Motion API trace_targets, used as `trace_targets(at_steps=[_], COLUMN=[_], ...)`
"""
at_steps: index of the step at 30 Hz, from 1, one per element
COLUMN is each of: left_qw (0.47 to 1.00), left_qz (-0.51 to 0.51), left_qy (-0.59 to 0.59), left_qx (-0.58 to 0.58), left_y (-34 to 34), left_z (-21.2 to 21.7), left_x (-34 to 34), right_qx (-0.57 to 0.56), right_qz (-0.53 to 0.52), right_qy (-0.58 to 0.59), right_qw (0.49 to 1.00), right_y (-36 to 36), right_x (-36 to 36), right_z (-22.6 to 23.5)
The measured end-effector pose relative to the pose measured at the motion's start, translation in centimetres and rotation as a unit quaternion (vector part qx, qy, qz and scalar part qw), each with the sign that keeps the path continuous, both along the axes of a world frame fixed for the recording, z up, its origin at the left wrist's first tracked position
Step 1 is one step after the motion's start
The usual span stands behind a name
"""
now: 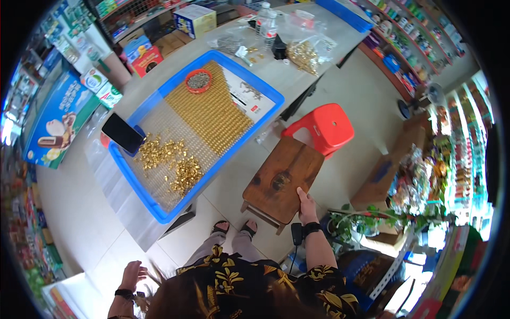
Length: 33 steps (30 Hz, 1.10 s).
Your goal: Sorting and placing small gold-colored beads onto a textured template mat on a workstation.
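Observation:
My right hand (pixel 306 206) grips the near right edge of a brown wooden stool (pixel 265 181), thumb on top of its seat. The stool stands in front of my feet, close to a red plastic stool (pixel 332 127). My left hand (pixel 134 274) hangs at my left side with nothing in it, fingers loosely apart. On the table, a blue-rimmed tray (pixel 234 157) holds loose gold-coloured pieces (pixel 186 175), a perforated sheet with rows of gold pieces (pixel 210 114) set in it, and an orange dish of small silver parts (pixel 198 81).
A dark phone (pixel 123 133) leans at the tray's left side. Water bottles (pixel 269 32) and a plastic bag of gold pieces (pixel 304 56) sit on the far table (pixel 313 32). Green plants (pixel 366 220) and cardboard stand to the right, with stocked shelves around.

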<state>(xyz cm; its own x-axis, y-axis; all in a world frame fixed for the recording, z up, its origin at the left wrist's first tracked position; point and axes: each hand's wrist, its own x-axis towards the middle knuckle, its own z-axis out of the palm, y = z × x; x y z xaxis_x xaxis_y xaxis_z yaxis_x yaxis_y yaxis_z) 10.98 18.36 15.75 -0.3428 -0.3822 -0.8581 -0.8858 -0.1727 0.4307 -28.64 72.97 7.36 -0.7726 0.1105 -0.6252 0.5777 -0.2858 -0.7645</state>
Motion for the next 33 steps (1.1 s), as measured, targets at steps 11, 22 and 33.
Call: trace_targets(at_steps=[11,22,33], left_qw=[0.998,0.998,0.995], left_qz=[0.04,-0.011,-0.024], left_qy=[-0.021,0.009,0.004], left_qx=[-0.051,-0.064,-0.096], left_y=[10.5,11.0,6.9], left_z=[7.8,7.3,5.7], left_x=[-6.3,-13.4,-13.9], right_qx=[-0.033,-0.046,-0.026], right_qz=[0.089,0.003,-0.009], right_qy=[-0.056,-0.123,-0.04], right_qw=[0.994,0.991,0.999], right_y=[1.0,4.6,-0.6], right_x=[-4.0,-3.1,-3.2], right_z=[-7.6,-8.1,-9.2])
